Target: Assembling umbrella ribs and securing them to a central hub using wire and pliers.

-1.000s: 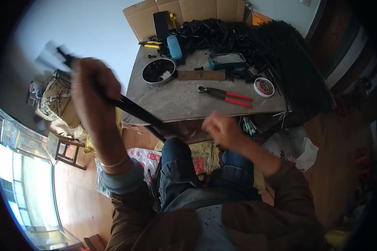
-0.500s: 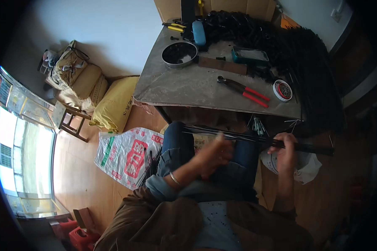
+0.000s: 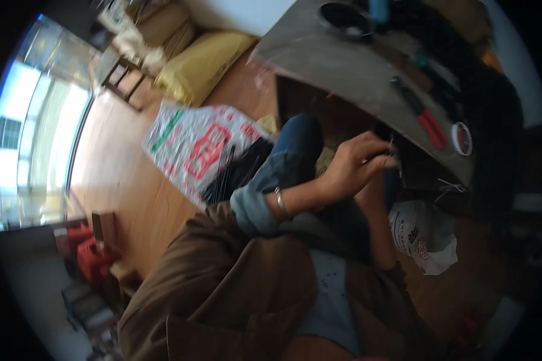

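Note:
My left hand (image 3: pixel 358 168) is raised over my lap by the table's near edge, its thumb and fingers curled together in a pinch. Thin pale strips (image 3: pixel 400 172) show at its fingertips, blurred; what the pinch holds is too small to make out. Below and partly behind it is my right hand (image 3: pixel 372 195), with its fingers hidden from sight. To the left, thin black rods (image 3: pixel 227 171) lie in a dark heap on a white plastic sack (image 3: pixel 177 144) with red print, beside my knee.
The grey table (image 3: pixel 325 51) bears red-handled pliers (image 3: pixel 424 117), a round tub (image 3: pixel 461 138), a metal bowl (image 3: pixel 346 21) and a dark heap. More pale strips (image 3: pixel 450 188) stick out below its edge, above a white bag (image 3: pixel 424 237). A yellow sack (image 3: pixel 205 66) and wooden stool (image 3: pixel 123 78) stand left.
The bundle of black rods has left my hands, and the dark heap on the white sack looks larger. Both hands have come together near the table edge. The view has turned and tilted.

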Demonstrator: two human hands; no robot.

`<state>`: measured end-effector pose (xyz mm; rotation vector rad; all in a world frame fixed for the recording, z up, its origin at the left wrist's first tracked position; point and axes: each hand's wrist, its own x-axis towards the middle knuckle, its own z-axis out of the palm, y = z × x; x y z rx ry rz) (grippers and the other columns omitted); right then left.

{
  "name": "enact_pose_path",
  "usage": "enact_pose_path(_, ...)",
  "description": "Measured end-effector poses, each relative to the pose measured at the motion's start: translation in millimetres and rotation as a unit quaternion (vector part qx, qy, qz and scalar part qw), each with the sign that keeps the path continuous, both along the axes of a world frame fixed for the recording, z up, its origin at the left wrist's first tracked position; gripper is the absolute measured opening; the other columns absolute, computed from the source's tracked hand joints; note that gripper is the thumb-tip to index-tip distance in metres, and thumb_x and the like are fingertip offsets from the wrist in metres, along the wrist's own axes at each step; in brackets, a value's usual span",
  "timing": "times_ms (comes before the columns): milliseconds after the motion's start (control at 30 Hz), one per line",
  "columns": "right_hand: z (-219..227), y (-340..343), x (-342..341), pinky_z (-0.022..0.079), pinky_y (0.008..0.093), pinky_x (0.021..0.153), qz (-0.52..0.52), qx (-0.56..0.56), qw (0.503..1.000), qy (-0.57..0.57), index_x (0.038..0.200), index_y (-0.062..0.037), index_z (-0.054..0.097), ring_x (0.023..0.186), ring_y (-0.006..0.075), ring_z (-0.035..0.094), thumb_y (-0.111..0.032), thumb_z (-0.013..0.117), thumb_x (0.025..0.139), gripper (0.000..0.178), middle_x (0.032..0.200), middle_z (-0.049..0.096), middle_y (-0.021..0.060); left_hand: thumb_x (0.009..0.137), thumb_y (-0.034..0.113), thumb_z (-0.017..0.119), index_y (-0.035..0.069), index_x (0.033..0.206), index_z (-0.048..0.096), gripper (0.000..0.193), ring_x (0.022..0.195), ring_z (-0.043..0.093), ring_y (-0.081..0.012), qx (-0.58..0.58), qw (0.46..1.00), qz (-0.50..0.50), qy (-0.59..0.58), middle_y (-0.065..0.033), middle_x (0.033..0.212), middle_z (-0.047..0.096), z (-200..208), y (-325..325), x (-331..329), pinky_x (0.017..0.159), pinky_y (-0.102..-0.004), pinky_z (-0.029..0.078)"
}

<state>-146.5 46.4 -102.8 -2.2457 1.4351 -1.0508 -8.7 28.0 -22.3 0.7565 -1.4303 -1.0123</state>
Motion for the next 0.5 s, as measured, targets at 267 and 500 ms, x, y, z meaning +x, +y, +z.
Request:
enact_pose_path(267, 70.1, 13.7, 23.8, 0.046, 0.0239, 0.084, 0.050, 0.296, 0.888, -0.348, 0.108, 0.0011, 0.058, 0.094, 0.0106, 0.056, -0.009, 0.057, 0.093, 0.018, 0.102, 0.059, 0.0042, 0.079, 0.026, 0.073, 0.003, 0.088, 0.068, 0.025, 0.083, 0.057, -0.0235, -0.055, 0.996, -0.013, -0.066, -0.0073, 0.082, 0.062, -15.4, 2.1, 54.8, 0.073, -0.0351, 0.048)
enact_pose_path(500, 95.7, 16.3, 31.0, 0.048, 0.0238, 0.077, 0.041, 0.307, 0.878, -0.366, 0.101, 0.0001, 0.060, 0.081, 0.0113, 0.059, -0.002, 0.060, 0.087, 0.014, 0.091, 0.061, 0.0043, 0.090, 0.028, 0.065, 0.004, 0.076, 0.058, 0.029, 0.064, 0.051, -0.0057, 0.177, 0.945, -0.254, 0.108, 0.0014, 0.068, 0.055, -8.4, -6.5, 60.6, 0.055, -0.0241, 0.043)
